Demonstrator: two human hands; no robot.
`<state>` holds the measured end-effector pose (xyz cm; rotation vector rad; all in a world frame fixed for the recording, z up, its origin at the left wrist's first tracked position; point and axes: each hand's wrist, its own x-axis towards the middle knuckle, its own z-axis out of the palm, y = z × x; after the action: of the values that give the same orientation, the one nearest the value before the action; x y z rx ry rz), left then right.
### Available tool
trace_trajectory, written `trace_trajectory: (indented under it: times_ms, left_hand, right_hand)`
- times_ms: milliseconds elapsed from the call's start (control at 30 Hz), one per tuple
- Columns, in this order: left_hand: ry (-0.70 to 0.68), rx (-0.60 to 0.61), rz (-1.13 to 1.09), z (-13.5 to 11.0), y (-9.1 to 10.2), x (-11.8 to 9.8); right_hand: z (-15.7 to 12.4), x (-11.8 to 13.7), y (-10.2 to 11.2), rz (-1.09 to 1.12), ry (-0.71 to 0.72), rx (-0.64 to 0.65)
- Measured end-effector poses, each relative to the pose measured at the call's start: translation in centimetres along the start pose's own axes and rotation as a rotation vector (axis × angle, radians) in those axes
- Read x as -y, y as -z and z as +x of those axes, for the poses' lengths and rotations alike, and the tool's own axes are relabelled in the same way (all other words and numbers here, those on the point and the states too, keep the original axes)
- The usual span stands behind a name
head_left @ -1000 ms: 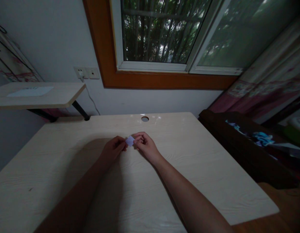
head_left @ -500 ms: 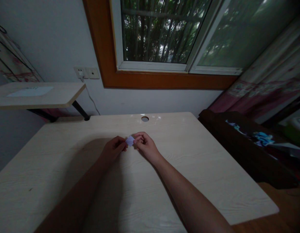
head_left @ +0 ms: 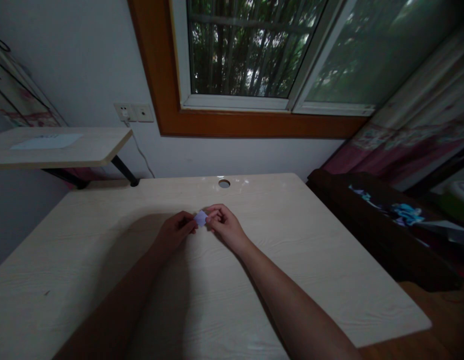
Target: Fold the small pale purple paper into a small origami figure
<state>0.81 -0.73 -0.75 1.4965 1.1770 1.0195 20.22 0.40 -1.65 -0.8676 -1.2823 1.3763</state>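
A small pale lilac piece of paper (head_left: 200, 217) is held just above the light wooden desk (head_left: 310, 260), near its middle. My left hand (head_left: 175, 231) pinches the paper's left edge with curled fingers. My right hand (head_left: 224, 225) pinches its right edge, fingers closed round it. Both forearms reach in from the bottom of the view. The paper's shape is too small to make out.
A round cable hole (head_left: 224, 183) sits at the desk's far edge below the window (head_left: 250, 55). A raised side shelf (head_left: 59, 145) stands at the left, wall sockets (head_left: 133, 112) beside it. Dark furniture with cloth (head_left: 397, 220) lies to the right.
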Motion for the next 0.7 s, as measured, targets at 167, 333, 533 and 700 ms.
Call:
trace_trajectory:
  times_ms: [167,333,533,700]
  left_hand:
    - [0.005,0.0,0.042,-0.06,0.07,-0.41]
    - [0.01,0.001,0.042,0.01,0.01,-0.24]
    - [-0.001,0.007,0.062,0.04,-0.03,-0.43]
    - [0.024,0.003,0.065,-0.03,-0.03,-0.64]
  right_hand:
    - [-0.05,0.23,-0.15,-0.005,-0.003,0.0]
    - [-0.03,0.15,-0.17,-0.004,0.001,0.011]
    - [0.01,-0.28,0.08,-0.014,0.014,0.031]
    - [-0.01,-0.37,0.11,-0.037,0.011,0.036]
